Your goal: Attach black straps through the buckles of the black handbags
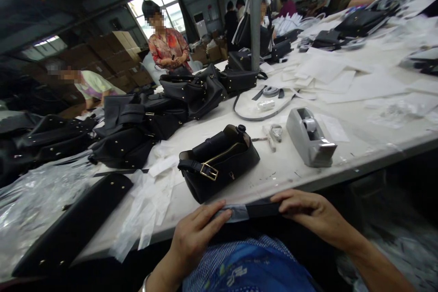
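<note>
Along the near table edge, a black strap (262, 209) is stretched between my two hands. A piece of clear, greyish film (237, 213) lies around its left part. My left hand (196, 232) pinches the film-covered end between thumb and fingers. The strap's right end is pinched by my right hand (310, 212). Just beyond them, a black handbag (219, 164) with a gold buckle stands on the white table, its top open. A grey tape dispenser (310, 139) stands to the right of the bag.
Black bags (191, 89) are piled at the back and left. A long black bag (82, 219) and clear plastic (44, 205) lie at the left. White sheets (328, 70) cover the back right. A metal post (255, 18) rises behind. Several people are around the table.
</note>
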`<state>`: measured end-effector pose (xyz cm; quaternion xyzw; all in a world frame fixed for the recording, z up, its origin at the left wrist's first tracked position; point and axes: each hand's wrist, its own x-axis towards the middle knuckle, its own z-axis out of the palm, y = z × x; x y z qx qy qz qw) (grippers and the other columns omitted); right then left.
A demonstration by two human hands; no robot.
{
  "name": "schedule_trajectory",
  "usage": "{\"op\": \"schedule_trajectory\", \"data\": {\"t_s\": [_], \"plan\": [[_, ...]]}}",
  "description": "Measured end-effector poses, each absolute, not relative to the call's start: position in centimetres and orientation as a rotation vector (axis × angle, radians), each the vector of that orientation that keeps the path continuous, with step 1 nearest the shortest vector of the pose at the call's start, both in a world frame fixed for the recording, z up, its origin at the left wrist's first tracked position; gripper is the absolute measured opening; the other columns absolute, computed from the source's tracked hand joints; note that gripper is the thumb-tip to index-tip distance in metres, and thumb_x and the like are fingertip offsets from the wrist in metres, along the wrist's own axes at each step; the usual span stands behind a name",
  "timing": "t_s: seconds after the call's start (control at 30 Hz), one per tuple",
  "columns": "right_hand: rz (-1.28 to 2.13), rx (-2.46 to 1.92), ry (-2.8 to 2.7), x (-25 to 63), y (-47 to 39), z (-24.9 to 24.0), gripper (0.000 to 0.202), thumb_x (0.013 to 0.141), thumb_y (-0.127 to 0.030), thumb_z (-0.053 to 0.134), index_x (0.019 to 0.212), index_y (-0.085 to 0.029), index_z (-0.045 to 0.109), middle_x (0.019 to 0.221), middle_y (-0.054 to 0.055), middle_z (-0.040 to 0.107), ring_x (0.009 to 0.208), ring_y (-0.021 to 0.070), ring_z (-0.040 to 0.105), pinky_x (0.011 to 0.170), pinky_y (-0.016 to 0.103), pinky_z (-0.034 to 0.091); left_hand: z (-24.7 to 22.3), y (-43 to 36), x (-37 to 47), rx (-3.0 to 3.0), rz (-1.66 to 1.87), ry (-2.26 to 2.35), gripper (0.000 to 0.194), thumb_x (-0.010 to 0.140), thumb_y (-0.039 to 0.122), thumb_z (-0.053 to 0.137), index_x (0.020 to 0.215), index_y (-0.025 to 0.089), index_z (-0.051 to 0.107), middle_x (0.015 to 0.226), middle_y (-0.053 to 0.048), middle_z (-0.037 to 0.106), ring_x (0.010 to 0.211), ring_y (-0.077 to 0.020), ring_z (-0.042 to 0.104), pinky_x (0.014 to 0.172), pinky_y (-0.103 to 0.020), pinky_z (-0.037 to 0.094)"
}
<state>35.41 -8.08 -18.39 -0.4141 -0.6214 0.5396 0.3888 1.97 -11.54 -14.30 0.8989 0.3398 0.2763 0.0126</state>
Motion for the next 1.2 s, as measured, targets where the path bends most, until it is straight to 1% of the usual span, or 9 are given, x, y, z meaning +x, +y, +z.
{"op": "schedule_trajectory", "data": {"t_s": [0.4, 0.67, 0.73, 0.8, 0.9, 1.0, 1.07, 1.13, 1.2], "plan": [[1.256, -0.892, -1.537, 34.0, -7.3, -19.5, 0.016, 0.074, -0.015, 0.077, 0.077, -0.03, 0.083, 0.089, 0.006, 0.081, 0.083, 0.0206, 0.077, 0.076, 0.024, 0.062, -14.1, -12.9, 1.4, 2.78, 0.877, 1.138, 0.035, 0.098, 0.006, 0.046, 0.127, 0.014, 0.064, 0.12, -0.015, 0.07, 0.109, -0.0191, 0.067, 0.087, -0.028, 0.059], [1.234, -0.88, -1.501, 34.1, -7.1, -20.7, 0.014, 0.078, -0.018, 0.076, 0.069, -0.028, 0.081, 0.087, 0.005, 0.08, 0.081, 0.0203, 0.076, 0.075, 0.024, 0.061, -14.6, -14.2, 0.5, 2.609, 0.902, 1.221, 0.042, 0.096, 0.002, 0.045, 0.133, 0.016, 0.061, 0.124, -0.014, 0.068, 0.114, -0.0199, 0.065, 0.094, -0.029, 0.055], [1.25, -0.873, -1.485, 33.7, -6.8, -20.4, 0.007, 0.077, -0.021, 0.078, 0.074, -0.027, 0.081, 0.087, 0.006, 0.079, 0.083, 0.0209, 0.075, 0.079, 0.027, 0.06, -14.4, -14.1, 0.9, 2.382, 0.866, 1.297, 0.039, 0.097, 0.005, 0.044, 0.129, 0.018, 0.063, 0.117, -0.012, 0.071, 0.108, -0.019, 0.068, 0.093, -0.028, 0.055], [1.298, -0.848, -1.515, 32.9, -6.4, -19.6, 0.005, 0.077, -0.024, 0.079, 0.082, -0.026, 0.081, 0.091, 0.007, 0.078, 0.09, 0.0224, 0.073, 0.084, 0.03, 0.059, -14.0, -13.8, 1.7, 2.021, 0.708, 1.361, 0.03, 0.099, 0.013, 0.045, 0.117, 0.019, 0.069, 0.098, -0.007, 0.076, 0.091, -0.017, 0.071, 0.085, -0.026, 0.055], [1.485, -0.834, -1.622, 31.1, -6.3, -18.0, 0.023, 0.077, -0.027, 0.08, 0.1, -0.025, 0.079, 0.11, 0.008, 0.075, 0.097, 0.0233, 0.069, 0.083, 0.031, 0.057, -13.3, -13.2, 3.1, 1.482, 0.451, 1.303, 0.023, 0.098, 0.026, 0.05, 0.098, 0.015, 0.07, 0.075, -0.003, 0.071, 0.069, -0.0143, 0.068, 0.07, -0.023, 0.053], [1.692, -0.877, -1.704, 29.4, -6.4, -16.9, 0.047, 0.073, -0.028, 0.082, 0.119, -0.024, 0.072, 0.096, 0.006, 0.074, 0.083, 0.0195, 0.067, 0.071, 0.027, 0.054, -12.7, -12.5, 3.9, 1.153, 0.43, 1.237, 0.024, 0.094, 0.035, 0.055, 0.093, 0.014, 0.065, 0.079, -0.003, 0.069, 0.06, -0.012, 0.063, 0.059, -0.022, 0.049], [1.772, -0.924, -1.625, 28.4, -6.6, -16.6, 0.047, 0.074, -0.034, 0.08, 0.119, -0.021, 0.072, 0.087, 0.004, 0.073, 0.072, 0.0165, 0.064, 0.064, 0.025, 0.052, -12.2, -12.0, 4.2, 1.083, 0.419, 1.217, 0.026, 0.092, 0.039, 0.057, 0.091, 0.013, 0.062, 0.079, -0.003, 0.067, 0.056, -0.0105, 0.061, 0.055, -0.021, 0.047], [1.793, -0.985, -1.49, 27.6, -6.8, -16.7, 0.04, 0.078, -0.043, 0.076, 0.109, -0.018, 0.075, 0.084, 0.004, 0.072, 0.064, 0.0145, 0.061, 0.059, 0.024, 0.049, -11.5, -11.6, 4.7, 1.086, 0.356, 1.174, 0.027, 0.091, 0.039, 0.058, 0.089, 0.013, 0.063, 0.076, -0.003, 0.066, 0.058, -0.0108, 0.061, 0.057, -0.021, 0.047], [1.777, -1.028, -1.412, 26.8, -6.9, -16.8, 0.038, 0.08, -0.048, 0.073, 0.097, -0.015, 0.077, 0.075, 0.003, 0.07, 0.059, 0.0136, 0.058, 0.057, 0.024, 0.048, -10.9, -11.1, 5.5, 1.1, 0.323, 1.107, 0.029, 0.092, 0.04, 0.057, 0.097, 0.013, 0.065, 0.084, -0.005, 0.068, 0.066, -0.0128, 0.064, 0.062, -0.022, 0.05]]}}
